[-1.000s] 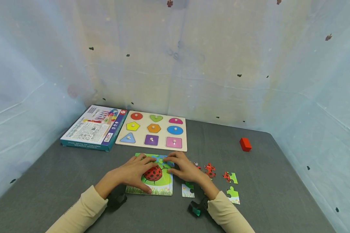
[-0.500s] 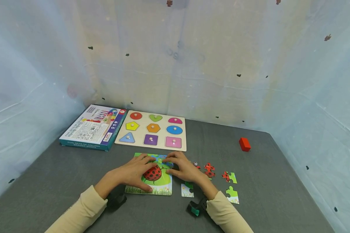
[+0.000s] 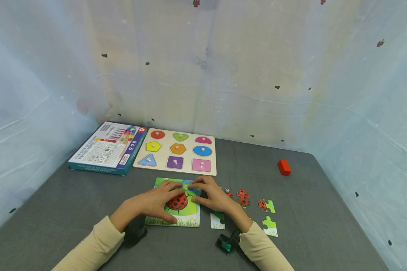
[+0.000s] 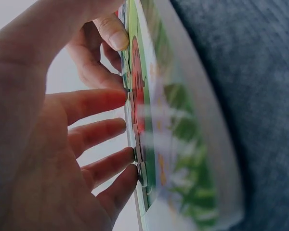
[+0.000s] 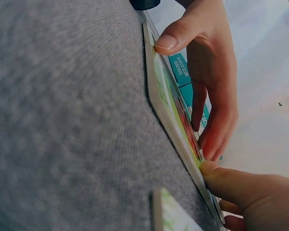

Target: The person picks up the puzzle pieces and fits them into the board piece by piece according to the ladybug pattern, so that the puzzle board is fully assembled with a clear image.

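A ladybug jigsaw board (image 3: 189, 220) lies flat on the grey table, green with a red, black-spotted ladybug (image 3: 177, 203) in its middle. My left hand (image 3: 156, 202) spreads over its left half, fingertips and thumb touching it; in the left wrist view these fingers (image 4: 94, 137) reach its surface well apart. At the upper right of the board rests my right hand (image 3: 214, 195), thumb and fingers apart and bent lightly onto the surface. Seen from the right wrist, its thumb (image 5: 231, 183) touches the board near the edge. What lies under the fingertips is mostly hidden.
Loose jigsaw pieces lie right of the board: a grassy corner piece (image 3: 218, 221), a red spotted piece (image 3: 243, 197), a red-green piece (image 3: 266, 206) and a green piece (image 3: 270, 227). Behind stand a shape-peg board (image 3: 162, 162) and a box (image 3: 105, 150). A red block (image 3: 284, 168) sits farther right.
Both hands stay in nearly the same place on the jigsaw board. The whole head view has shifted very slightly.
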Demonstrator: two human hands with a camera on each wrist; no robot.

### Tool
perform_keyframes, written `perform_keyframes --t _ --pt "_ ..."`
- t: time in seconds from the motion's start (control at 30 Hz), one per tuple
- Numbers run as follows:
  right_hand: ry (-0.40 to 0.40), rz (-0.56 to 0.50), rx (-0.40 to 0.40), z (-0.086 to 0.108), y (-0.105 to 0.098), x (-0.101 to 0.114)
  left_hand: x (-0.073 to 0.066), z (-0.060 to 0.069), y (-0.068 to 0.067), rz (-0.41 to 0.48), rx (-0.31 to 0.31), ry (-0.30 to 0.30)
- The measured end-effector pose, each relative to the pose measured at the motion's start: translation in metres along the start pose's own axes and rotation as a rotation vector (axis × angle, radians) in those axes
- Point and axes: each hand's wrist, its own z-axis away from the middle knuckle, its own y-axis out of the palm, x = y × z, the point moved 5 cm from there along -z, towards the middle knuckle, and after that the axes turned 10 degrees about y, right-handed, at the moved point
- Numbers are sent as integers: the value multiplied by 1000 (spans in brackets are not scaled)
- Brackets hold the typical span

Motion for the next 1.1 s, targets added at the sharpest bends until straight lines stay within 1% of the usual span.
perform_keyframes --t 0.23,0.43,0.7,0.97,1.1 --pt "11 -1 -7 1 0 0 -1 0 -1 -26 15 9" --pt "14 16 -25 1 1 1 -1 0 -1 -34 16 14" --pt "66 2 -40 0 2 -1 -1 0 0 -38 8 22" --pt "46 -7 -70 -1 1 0 0 0 0 -33 6 19" --pt "49 -6 -77 -1 1 0 0 0 0 -31 8 15"
